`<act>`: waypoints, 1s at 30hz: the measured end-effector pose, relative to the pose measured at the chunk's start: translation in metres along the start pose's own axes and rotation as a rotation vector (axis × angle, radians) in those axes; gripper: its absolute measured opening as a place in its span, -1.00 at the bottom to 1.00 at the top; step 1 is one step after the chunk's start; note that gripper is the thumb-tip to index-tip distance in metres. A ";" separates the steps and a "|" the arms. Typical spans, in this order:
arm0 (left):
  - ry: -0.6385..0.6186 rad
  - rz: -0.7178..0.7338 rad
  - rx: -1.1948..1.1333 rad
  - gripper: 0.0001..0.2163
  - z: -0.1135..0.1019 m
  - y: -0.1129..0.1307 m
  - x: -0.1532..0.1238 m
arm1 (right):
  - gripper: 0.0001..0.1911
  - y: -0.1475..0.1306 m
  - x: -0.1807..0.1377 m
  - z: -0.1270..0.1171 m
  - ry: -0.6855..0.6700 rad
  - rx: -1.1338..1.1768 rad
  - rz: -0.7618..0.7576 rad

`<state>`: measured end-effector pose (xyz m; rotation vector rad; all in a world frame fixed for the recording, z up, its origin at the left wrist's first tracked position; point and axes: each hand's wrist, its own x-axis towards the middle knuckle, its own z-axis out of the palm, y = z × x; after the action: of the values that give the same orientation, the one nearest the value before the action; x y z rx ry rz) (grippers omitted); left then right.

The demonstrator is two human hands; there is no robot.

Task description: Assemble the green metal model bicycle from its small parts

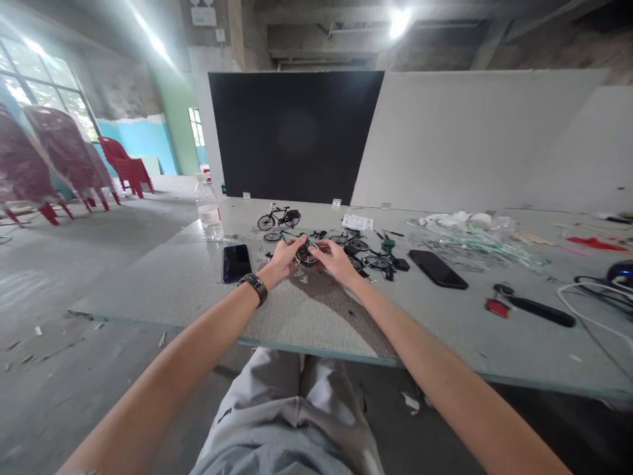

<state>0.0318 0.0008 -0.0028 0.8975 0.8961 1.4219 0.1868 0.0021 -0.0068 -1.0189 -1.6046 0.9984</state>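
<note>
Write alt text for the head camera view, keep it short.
A person's left hand and right hand hold a small spoked model bicycle wheel above a long grey table. A black miniature bicycle, loose model parts, a smartphone, another smartphone and a plastic water bottle lie nearby.

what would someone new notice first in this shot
Probably the big black panel behind the far edge of the table, as it fills the middle of the view. Below it, the left hand and right hand grip a part-built green miniature bicycle, near a complete-looking black model bicycle. Far left, a bright red plastic chair stands out.
</note>
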 end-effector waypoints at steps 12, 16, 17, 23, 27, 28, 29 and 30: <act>-0.028 0.247 0.103 -0.75 -0.003 -0.007 0.010 | -0.64 -0.006 -0.003 0.001 -0.082 0.323 0.178; -0.070 0.264 0.089 -0.74 -0.001 -0.005 0.006 | -0.63 -0.007 -0.003 -0.002 -0.066 0.344 0.182; -0.079 0.255 0.075 -0.75 0.000 -0.003 0.004 | -0.63 -0.007 -0.004 -0.002 -0.065 0.345 0.176; -0.040 0.187 0.036 -0.79 0.003 0.002 -0.002 | -0.64 -0.007 -0.004 -0.002 -0.083 0.283 0.099; -0.044 0.246 0.046 -0.77 0.000 -0.002 0.002 | -0.61 -0.007 -0.002 -0.002 -0.100 0.235 0.066; -0.054 0.254 0.054 -0.77 -0.001 -0.004 0.003 | -0.61 -0.006 -0.002 -0.003 -0.101 0.229 0.063; -0.065 0.259 0.060 -0.76 -0.002 -0.005 0.004 | -0.60 -0.006 -0.001 -0.004 -0.097 0.227 0.060; -0.077 0.265 0.066 -0.76 -0.002 -0.005 0.005 | -0.60 -0.006 -0.001 -0.005 -0.093 0.225 0.058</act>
<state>0.0319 0.0061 -0.0083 1.1460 0.7910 1.5783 0.1907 -0.0002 -0.0004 -0.8795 -1.5046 1.2512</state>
